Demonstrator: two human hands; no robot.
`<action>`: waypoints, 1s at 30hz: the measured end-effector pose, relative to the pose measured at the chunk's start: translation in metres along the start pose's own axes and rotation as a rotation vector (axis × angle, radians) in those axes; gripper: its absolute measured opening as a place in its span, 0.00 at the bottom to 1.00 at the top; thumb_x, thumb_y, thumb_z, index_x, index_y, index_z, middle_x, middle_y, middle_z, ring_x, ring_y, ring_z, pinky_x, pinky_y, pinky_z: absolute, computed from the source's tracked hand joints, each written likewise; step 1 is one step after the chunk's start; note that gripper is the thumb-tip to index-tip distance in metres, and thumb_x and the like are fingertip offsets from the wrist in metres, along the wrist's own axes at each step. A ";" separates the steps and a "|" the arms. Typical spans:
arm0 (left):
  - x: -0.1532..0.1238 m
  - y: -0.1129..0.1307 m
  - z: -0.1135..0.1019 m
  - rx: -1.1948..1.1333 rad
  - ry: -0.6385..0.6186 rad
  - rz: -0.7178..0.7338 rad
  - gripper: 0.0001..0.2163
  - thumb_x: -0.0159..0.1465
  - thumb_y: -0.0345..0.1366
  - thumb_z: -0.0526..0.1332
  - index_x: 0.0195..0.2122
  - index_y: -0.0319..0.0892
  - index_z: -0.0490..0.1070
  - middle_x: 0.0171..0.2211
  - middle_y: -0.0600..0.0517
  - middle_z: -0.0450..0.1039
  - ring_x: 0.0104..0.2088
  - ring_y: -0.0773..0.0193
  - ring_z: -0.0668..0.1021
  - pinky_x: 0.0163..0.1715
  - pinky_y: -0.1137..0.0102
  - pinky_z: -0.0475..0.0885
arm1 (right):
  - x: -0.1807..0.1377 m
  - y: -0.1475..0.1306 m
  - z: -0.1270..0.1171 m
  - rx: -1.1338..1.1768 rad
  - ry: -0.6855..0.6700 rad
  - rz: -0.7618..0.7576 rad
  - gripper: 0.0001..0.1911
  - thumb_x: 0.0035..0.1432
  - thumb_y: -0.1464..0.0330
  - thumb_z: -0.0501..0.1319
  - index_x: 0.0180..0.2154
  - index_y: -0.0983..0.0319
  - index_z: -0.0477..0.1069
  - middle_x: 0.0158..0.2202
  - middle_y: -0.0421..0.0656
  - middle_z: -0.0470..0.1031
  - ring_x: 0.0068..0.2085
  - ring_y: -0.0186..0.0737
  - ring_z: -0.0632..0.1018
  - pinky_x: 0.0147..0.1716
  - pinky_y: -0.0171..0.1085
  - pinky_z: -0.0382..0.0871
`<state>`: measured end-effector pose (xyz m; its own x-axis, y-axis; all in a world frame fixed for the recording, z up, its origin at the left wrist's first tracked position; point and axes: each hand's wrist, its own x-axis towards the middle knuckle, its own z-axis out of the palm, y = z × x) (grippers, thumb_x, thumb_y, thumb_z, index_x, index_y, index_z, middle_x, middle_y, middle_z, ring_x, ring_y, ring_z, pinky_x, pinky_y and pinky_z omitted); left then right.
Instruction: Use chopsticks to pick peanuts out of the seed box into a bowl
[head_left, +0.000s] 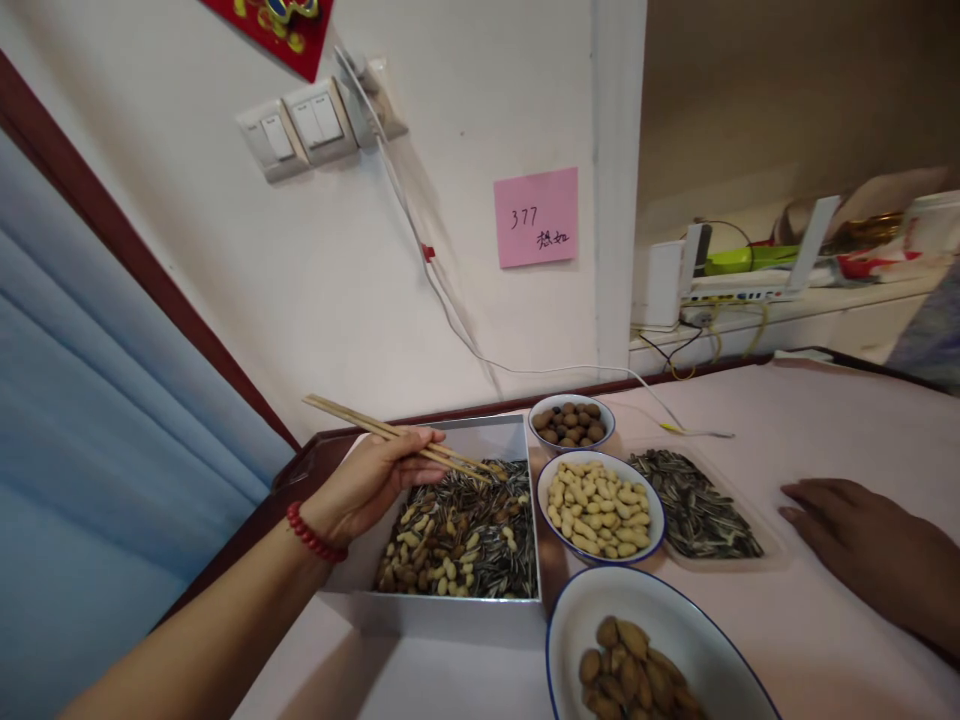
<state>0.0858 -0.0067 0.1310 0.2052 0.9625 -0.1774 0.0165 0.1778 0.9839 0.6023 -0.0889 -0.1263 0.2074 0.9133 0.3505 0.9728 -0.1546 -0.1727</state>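
Note:
My left hand [371, 478] grips a pair of wooden chopsticks [405, 438], their tips down among the mixed nuts and seeds in a white square box [480, 432]. A red bead bracelet sits on that wrist. My right hand [862, 545] rests flat on the pale pink table [825, 640], palm down and holding nothing, just right of a clear tray of striped sunflower seeds [694, 503]. Beside the box stand a bowl of peanuts [601, 505], a small bowl of hazelnuts [571, 421] and, nearest me, a bowl of almonds [637, 670].
The table's left edge runs beside a blue curtain [90, 430]. On the wall hang switches [300, 125], a white cable [442, 290] and a pink sticky note [535, 217]. A shelf at the back right holds a white router [739, 270] and clutter.

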 end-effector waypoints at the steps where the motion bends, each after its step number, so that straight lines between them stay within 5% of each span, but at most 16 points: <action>1: -0.002 0.004 0.005 0.009 -0.018 0.028 0.07 0.66 0.28 0.61 0.36 0.32 0.78 0.33 0.43 0.81 0.31 0.63 0.83 0.35 0.72 0.80 | 0.000 -0.001 -0.001 -0.003 -0.005 0.000 0.30 0.63 0.50 0.44 0.49 0.61 0.75 0.53 0.50 0.74 0.54 0.52 0.74 0.59 0.52 0.66; 5: -0.006 0.009 0.022 0.184 -0.112 0.107 0.09 0.63 0.36 0.66 0.37 0.34 0.78 0.35 0.43 0.81 0.34 0.60 0.82 0.35 0.71 0.79 | -0.001 -0.001 -0.001 -0.008 -0.017 0.002 0.29 0.64 0.51 0.45 0.50 0.61 0.74 0.54 0.50 0.74 0.54 0.52 0.75 0.57 0.52 0.67; 11: 0.005 -0.020 0.023 0.516 -0.297 -0.045 0.16 0.58 0.45 0.68 0.40 0.37 0.77 0.38 0.43 0.80 0.38 0.55 0.81 0.32 0.67 0.77 | -0.001 0.004 0.003 0.009 -0.018 0.002 0.31 0.63 0.50 0.44 0.49 0.60 0.75 0.54 0.49 0.74 0.53 0.52 0.75 0.57 0.52 0.67; 18: 0.016 -0.046 0.036 0.578 -0.357 -0.054 0.15 0.54 0.45 0.69 0.35 0.37 0.78 0.30 0.48 0.78 0.30 0.61 0.77 0.28 0.70 0.71 | 0.002 0.010 0.010 0.003 -0.014 -0.004 0.34 0.61 0.48 0.43 0.48 0.62 0.76 0.52 0.50 0.75 0.52 0.53 0.75 0.58 0.52 0.66; 30: 0.022 -0.056 0.033 0.286 -0.153 -0.150 0.09 0.53 0.37 0.70 0.28 0.36 0.74 0.25 0.46 0.80 0.28 0.58 0.82 0.29 0.69 0.77 | 0.002 0.028 0.030 0.001 -0.010 -0.034 0.33 0.62 0.49 0.43 0.48 0.61 0.77 0.53 0.52 0.74 0.55 0.54 0.74 0.56 0.52 0.68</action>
<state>0.1212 -0.0026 0.0729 0.3233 0.8846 -0.3360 0.3260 0.2293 0.9172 0.6267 -0.0804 -0.1582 0.1734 0.9219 0.3465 0.9791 -0.1234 -0.1615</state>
